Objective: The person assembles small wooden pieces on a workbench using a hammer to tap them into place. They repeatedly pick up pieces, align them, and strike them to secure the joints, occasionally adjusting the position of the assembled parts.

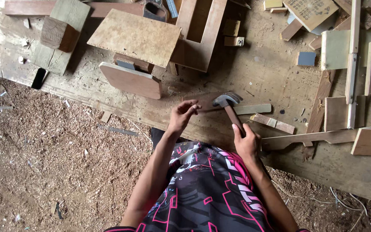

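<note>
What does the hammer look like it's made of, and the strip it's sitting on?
Hammer: head looks like dull grey metal, slightly worn; handle seems reddish-brown wood, though the right hand covers its end. Strip under the left hand: apparently bare brown wood, matte and unpainted.

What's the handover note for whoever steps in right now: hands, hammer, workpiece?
Right hand: shut on the wooden handle of the claw hammer, whose metal head hangs over the brown wood strip.
Left hand: fingertips pinched at the near end of that strip, steadying it on the workbench; whether they hold a nail is too small to tell.
Around it: a pale flat slat just right of the hammer head, a plywood board and offcuts further back, sawdust on the floor.
Done: hammer in hand, strip positioned.
Left: any strike; the head is not visibly touching the wood.
</note>
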